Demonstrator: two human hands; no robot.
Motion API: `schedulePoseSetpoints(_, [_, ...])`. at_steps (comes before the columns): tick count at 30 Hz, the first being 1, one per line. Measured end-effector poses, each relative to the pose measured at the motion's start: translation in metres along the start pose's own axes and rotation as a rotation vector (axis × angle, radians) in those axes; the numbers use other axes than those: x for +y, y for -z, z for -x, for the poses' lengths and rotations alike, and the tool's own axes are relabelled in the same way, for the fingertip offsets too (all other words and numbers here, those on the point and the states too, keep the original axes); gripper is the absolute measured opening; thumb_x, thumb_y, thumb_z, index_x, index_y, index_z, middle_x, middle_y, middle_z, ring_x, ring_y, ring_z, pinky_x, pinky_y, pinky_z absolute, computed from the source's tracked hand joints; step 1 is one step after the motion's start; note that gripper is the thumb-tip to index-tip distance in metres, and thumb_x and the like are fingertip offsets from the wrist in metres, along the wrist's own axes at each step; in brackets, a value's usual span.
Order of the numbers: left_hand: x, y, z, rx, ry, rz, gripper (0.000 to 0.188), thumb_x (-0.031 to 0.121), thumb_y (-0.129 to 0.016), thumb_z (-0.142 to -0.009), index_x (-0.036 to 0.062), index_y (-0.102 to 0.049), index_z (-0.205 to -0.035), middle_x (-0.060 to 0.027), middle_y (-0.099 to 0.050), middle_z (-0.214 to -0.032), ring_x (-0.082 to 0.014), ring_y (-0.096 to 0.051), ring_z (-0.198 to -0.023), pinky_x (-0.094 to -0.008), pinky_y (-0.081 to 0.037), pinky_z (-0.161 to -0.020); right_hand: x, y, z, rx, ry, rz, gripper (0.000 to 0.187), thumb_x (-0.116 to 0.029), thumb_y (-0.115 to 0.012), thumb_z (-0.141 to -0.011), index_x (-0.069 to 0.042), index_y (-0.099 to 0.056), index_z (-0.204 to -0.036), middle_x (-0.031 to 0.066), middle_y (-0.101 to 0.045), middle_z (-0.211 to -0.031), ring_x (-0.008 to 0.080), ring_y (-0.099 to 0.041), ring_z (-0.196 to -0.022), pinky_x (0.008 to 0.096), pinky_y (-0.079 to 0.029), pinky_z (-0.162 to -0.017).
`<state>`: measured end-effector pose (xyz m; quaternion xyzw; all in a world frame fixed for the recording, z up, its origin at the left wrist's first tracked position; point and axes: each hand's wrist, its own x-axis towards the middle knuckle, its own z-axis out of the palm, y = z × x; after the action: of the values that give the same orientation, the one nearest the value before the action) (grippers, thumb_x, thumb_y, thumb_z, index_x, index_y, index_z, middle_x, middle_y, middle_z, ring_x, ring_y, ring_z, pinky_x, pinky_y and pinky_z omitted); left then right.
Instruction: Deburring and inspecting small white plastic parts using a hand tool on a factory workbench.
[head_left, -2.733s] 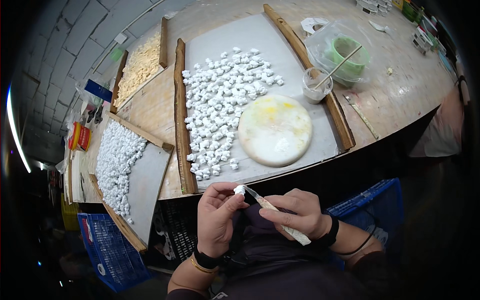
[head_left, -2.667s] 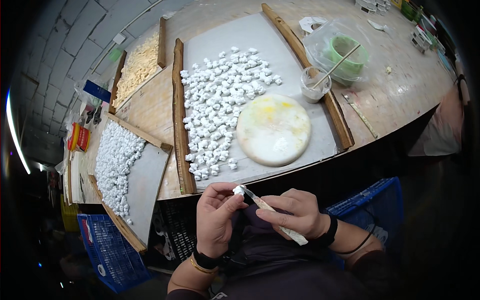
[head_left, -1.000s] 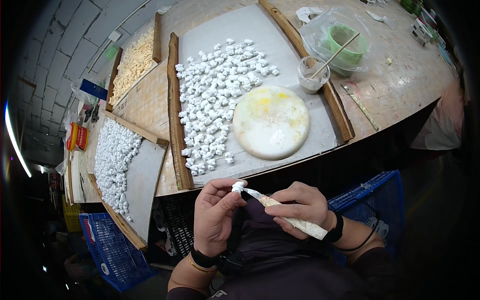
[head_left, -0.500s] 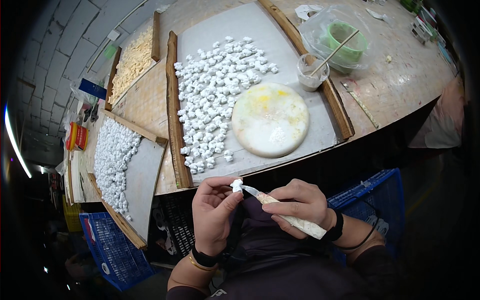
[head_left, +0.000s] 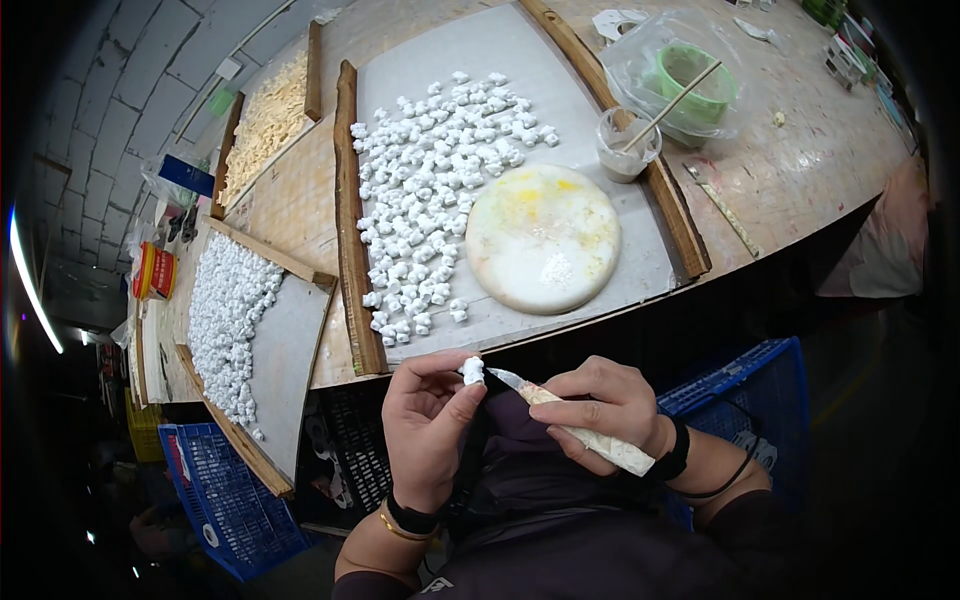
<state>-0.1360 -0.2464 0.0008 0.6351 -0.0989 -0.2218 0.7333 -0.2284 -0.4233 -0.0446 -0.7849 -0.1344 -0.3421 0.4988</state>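
Observation:
My left hand (head_left: 425,425) pinches a small white knobbly figure (head_left: 472,371) between thumb and fingertips, in front of the table edge. In my right hand (head_left: 605,410) is a knife (head_left: 510,379) with a thick, pale wrapped handle. Its blade tip points at the figure's right side, very close to it; whether they touch I cannot tell. Beyond my hands, many similar white figures (head_left: 430,190) lie spread on a pale sheet. Beside them rests a round white slab (head_left: 543,240) with yellow stains and a small white dab near its front.
Wooden strips (head_left: 358,230) border the sheet. A clear cup (head_left: 627,145) with a stick stands at the right, near a green tub (head_left: 692,85) in plastic. More white pieces (head_left: 232,320) and cream pieces (head_left: 265,125) fill trays at the left. Blue crates (head_left: 230,500) stand below.
The knife tip has drawn slightly back to the right from the white figure. My left hand still holds the figure in nearly the same place, turned a little.

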Motion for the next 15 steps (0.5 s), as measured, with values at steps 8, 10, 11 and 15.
schedulePoseSetpoints(8, [-0.004,0.008,-0.003,0.027,0.149,0.17,0.021,0.002,-0.062,-0.088,-0.0039,-0.055,-0.107,-0.0191,-0.064,-0.099,-0.0147,-0.06,-0.074,-0.029,-0.053,-0.075,-0.001,0.002,0.0,-0.001,-0.05,-0.015,0.037,0.0,-0.072,-0.065,-0.009,-0.071,-0.1,0.006,-0.065,-0.092,0.0172,-0.057,-0.062,0.0261,-0.048,-0.053])
schedulePoseSetpoints(10, [-0.004,0.008,-0.003,0.026,0.164,0.217,0.021,0.002,-0.062,-0.088,-0.004,-0.055,-0.107,-0.0196,-0.064,-0.1,-0.0151,-0.06,-0.073,-0.0295,-0.053,-0.075,-0.002,0.001,0.0,0.007,-0.048,-0.012,0.037,0.0,-0.072,-0.065,-0.01,-0.071,-0.101,0.0059,-0.065,-0.092,0.0172,-0.057,-0.062,0.0261,-0.048,-0.053])
schedulePoseSetpoints(11, [-0.004,0.008,-0.003,0.026,0.173,0.24,0.022,0.002,-0.063,-0.088,-0.0041,-0.055,-0.107,-0.0199,-0.064,-0.1,-0.0153,-0.06,-0.073,-0.0298,-0.053,-0.075,-0.002,0.0,0.001,0.01,-0.048,-0.011,0.037,0.0,-0.072,-0.065,-0.01,-0.071,-0.101,0.0059,-0.065,-0.092,0.0172,-0.057,-0.062,0.0261,-0.048,-0.053])
schedulePoseSetpoints(15, [-0.005,0.011,-0.003,0.025,0.176,0.243,0.021,0.002,-0.062,-0.088,-0.0046,-0.055,-0.107,-0.0195,-0.064,-0.099,-0.016,-0.06,-0.073,-0.0302,-0.053,-0.075,-0.003,0.0,0.0,0.017,-0.043,0.002,0.037,0.0,-0.072,-0.066,-0.01,-0.071,-0.102,0.0046,-0.065,-0.093,0.0158,-0.057,-0.063,0.0254,-0.048,-0.054])
